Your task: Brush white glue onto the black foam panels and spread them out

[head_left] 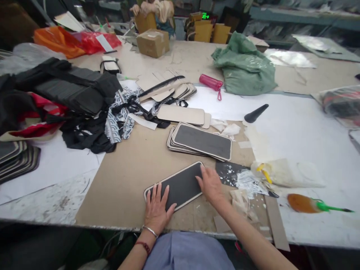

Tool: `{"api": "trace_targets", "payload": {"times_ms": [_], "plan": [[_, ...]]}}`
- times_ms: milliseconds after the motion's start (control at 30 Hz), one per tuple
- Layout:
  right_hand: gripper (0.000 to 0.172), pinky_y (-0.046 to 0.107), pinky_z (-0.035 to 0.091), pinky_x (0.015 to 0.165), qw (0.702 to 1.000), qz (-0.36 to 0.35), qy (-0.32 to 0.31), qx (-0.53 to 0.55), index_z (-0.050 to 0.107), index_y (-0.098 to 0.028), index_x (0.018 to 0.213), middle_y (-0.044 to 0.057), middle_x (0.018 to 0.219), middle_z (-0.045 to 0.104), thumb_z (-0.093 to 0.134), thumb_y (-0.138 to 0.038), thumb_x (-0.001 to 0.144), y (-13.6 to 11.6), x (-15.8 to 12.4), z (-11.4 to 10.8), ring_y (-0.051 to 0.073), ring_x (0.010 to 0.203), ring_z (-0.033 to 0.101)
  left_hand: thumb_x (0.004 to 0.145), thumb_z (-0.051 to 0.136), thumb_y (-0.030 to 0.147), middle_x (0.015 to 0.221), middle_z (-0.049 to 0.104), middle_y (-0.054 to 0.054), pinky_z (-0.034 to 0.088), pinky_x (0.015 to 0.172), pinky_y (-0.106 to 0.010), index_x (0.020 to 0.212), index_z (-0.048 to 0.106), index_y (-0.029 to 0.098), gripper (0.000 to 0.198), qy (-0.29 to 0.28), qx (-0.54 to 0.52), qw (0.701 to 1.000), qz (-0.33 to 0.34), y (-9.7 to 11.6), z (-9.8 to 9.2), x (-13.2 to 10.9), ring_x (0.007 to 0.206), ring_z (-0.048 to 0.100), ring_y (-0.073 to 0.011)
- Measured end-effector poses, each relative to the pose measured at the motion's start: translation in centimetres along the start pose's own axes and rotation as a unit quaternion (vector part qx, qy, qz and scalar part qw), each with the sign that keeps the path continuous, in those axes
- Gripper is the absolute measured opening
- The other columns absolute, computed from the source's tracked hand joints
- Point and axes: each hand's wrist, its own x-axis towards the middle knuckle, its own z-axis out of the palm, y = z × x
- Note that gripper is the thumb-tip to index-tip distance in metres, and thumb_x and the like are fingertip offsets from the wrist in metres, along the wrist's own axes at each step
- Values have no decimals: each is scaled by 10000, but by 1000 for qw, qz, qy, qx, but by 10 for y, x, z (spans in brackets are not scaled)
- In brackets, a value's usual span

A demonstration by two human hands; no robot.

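On the worktable (53, 200), a stack of bordered dark panels (202, 140) appeared complete; the pale board (181, 114) behind it showed no dark face. Before the stack lay one panel (182, 190), its dark face apparently seated, with the left hand (157, 208) spread flat and the right hand (212, 185) unclenched upon it.

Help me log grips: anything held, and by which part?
No firm grip shows: left hand lies on one end of a dark, pale-edged rectangular panel, right hand on the other.

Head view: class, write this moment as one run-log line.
left hand: spread on dark panel | right hand: at panel's right end | panel stack: beyond | amber bottle: at right
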Motion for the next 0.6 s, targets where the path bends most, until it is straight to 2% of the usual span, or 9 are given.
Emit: {"api": "trace_targets", "payload": {"times_ms": [67, 133, 233, 333, 467, 600], "plan": [[513, 467, 351, 963, 994, -105, -3, 29, 369, -118, 1313, 180, 1268, 448, 462, -328, 854, -34, -4, 9, 302, 1185, 382, 783, 486, 470, 1409, 307, -154, 225, 1033, -520, 1312, 393, 203, 600, 0, 0, 1000, -1, 0, 2, 0, 1307, 240, -317], [596, 445, 282, 1037, 977, -203, -24, 51, 319, -78, 1339, 169, 1371, 345, 462, -392, 853, -62, -6, 22, 280, 1291, 244, 784, 479, 456, 1406, 310, -161, 227, 1030, -524, 1303, 407, 187, 589, 3, 5, 1000, 4, 0, 5, 1, 1309, 233, -317], [659, 420, 216, 1083, 959, -270, -63, 65, 277, -56, 1357, 148, 1414, 287, 427, -461, 860, -72, -6, 38, 248, 1331, 156, 779, 481, 438, 1403, 314, -166, 231, 1026, -526, 1295, 419, 174, 583, 8, 10, 1000, 7, 0, 7, 1, 1311, 229, -318], [673, 434, 209, 1085, 963, -251, -83, 59, 257, -61, 1367, 147, 1417, 280, 441, -455, 853, -51, -1, 37, 242, 1333, 156, 775, 493, 446, 1412, 301, -157, 232, 1027, -522, 1300, 411, 190, 590, 0, 5, 1000, 6, 0, 5, 1, 1307, 237, -320], [682, 445, 222, 1077, 975, -207, -79, 32, 233, -72, 1378, 150, 1425, 258, 476, -410, 838, -11, 13, 22, 242, 1335, 150, 772, 500, 440, 1425, 272, -158, 227, 1029, -522, 1309, 396, 191, 601, -6, 7, 1000, 10, 0, 4, 2, 1311, 227, -322], [738, 454, 212, 1077, 979, -194, -68, 17, 207, -61, 1387, 164, 1432, 235, 456, -481, 833, 15, 23, 14, 257, 1337, 132, 759, 522, 425, 1416, 277, -179, 213, 1029, -527, 1303, 404, 175, 610, -9, 17, 1000, 16, -1, 3, 2, 1312, 219, -335]]}}
